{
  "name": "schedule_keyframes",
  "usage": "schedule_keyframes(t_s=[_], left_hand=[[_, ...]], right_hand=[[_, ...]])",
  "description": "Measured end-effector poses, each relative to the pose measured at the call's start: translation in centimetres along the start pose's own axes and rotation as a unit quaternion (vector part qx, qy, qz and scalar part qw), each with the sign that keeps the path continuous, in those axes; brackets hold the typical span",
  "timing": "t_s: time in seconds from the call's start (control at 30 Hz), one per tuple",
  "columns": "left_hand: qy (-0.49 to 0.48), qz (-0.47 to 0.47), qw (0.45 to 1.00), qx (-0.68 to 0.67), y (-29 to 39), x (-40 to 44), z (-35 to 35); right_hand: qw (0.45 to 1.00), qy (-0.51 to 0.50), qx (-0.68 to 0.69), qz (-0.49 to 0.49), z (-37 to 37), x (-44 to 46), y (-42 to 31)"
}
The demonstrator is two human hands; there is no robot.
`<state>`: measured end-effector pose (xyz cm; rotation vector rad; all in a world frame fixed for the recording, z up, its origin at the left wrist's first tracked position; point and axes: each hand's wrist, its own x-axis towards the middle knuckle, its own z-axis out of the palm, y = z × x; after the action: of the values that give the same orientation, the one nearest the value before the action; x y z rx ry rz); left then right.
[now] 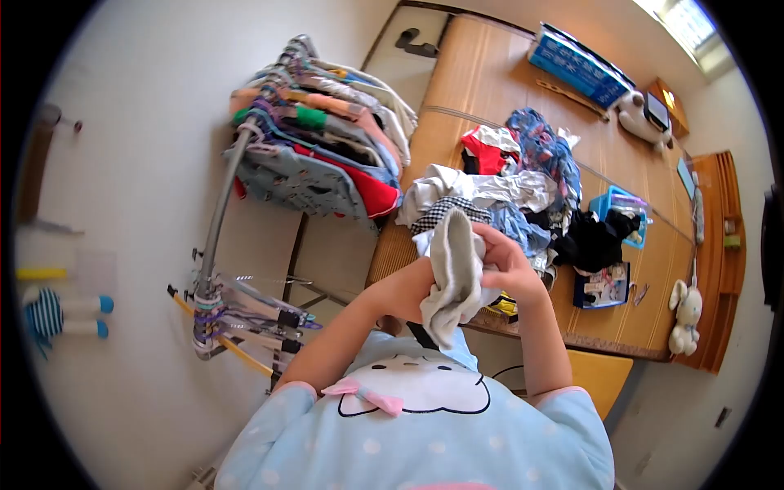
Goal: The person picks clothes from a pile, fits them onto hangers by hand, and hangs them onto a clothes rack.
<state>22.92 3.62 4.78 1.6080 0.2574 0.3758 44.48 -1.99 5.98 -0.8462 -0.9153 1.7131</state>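
A pale grey sock (454, 273) hangs upright in front of my chest, held between my two hands. My left hand (408, 287) grips it from the left, and its fingers are mostly hidden behind the fabric. On the other side my right hand (508, 263) has its fingers curled round the sock's edge. Just beyond the hands lies a pile of clothes on the bed: a black-and-white checked garment (447, 212), white cloth (523, 189), a red and white piece (493, 152) and blue patterned fabric (539, 139).
A rack (219, 212) of hung clothes (314, 155) stands at left, with bare hangers (261, 306) low on it. On the mat-covered bed (482, 65) are a blue box (580, 67), a blue basket (603, 204), black cloth (596, 241) and a dark tray (606, 286).
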Motion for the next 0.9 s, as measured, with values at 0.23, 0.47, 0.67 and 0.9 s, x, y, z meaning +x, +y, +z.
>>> schedule_keyframes(t_s=[0.23,0.47,0.67,0.9], left_hand=[[0.523,0.142,0.834,0.103,4.6,-4.6,-0.2],[0.474,0.137,0.847,0.198,4.4,-11.1,-1.7],[0.388,0.013,0.900,0.199,2.9,-15.4,1.0],[0.166,-0.162,0.972,0.040,2.6,-16.5,3.9]], right_hand=[[0.976,0.102,0.086,-0.175,8.5,1.7,-2.0],[0.962,0.131,-0.131,-0.199,7.3,0.9,-0.9],[0.823,-0.168,-0.507,0.194,10.3,4.6,-1.4],[0.860,-0.252,-0.443,-0.017,22.4,13.4,8.9]])
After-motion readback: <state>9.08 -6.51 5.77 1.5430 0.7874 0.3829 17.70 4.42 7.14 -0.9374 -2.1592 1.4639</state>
